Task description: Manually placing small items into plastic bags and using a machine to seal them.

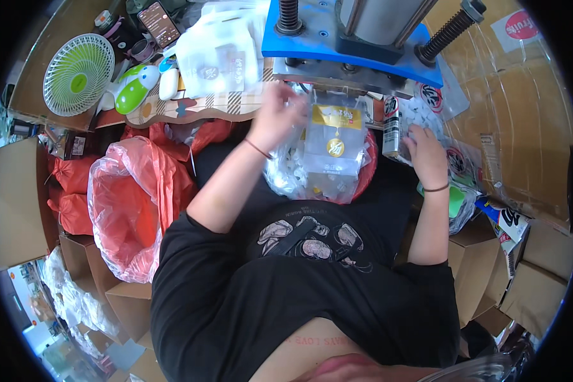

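Observation:
A clear plastic bag [325, 167] with a gold band and a round gold emblem lies under the front of a blue press [356, 51]. My left hand [283, 109] is beside the bag's upper left corner, smeared by motion, so its fingers cannot be made out. My right hand [428, 156] is to the right of the bag, fingers apart and bent, next to a white-and-black printed packet [392, 127] and a pile of clear printed bags [420, 114]. Under the bag, a red basin [370, 167] lined with clear plastic holds white scraps.
Left of the press, a stack of clear bags [216, 54], a phone [158, 24] and a green-and-white fan [79, 73] sit on the worktop. A red bin bag [124, 210] in a clear liner stands at my left. Cardboard [509, 108] walls the right side.

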A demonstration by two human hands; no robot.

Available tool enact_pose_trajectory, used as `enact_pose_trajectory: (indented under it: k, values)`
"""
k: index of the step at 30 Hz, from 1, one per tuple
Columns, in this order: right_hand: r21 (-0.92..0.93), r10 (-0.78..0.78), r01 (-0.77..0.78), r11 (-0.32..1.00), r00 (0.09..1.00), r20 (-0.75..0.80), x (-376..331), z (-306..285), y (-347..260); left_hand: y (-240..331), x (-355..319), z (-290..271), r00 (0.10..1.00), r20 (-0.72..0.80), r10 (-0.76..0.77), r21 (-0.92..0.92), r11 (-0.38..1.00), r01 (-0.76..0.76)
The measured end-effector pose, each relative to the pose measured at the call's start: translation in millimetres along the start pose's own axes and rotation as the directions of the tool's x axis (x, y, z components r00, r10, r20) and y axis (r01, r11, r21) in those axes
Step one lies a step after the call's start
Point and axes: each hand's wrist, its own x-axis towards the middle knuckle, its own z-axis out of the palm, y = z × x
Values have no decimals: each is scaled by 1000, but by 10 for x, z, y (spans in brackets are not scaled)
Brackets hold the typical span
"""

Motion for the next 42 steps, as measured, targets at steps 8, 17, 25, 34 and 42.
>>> enact_pose_trajectory:
  k: [8,17,25,34,42]
  values:
    - [192,37,-10,981,990,-137,-89,-190,-31,109,-254,-945,796,318,516,882,148,-448]
    - [637,-393,381,670,910,-131,91,-248,-1060,406,-692,-119,977,213,25,211,975,-71]
    - [718,-359,291,632,931,-62,278,-348,-1022,324,-872,348,843,517,-150,-182,943,279]
    - [129,-196,232,964,949,-246,223,-253,-302,264,-600,459,766,583,-270,-243,842,482]
    - [-57,-14,16,998,999,38,78,-21,-90,258,-158,292,953,210,-217,-175,951,255]
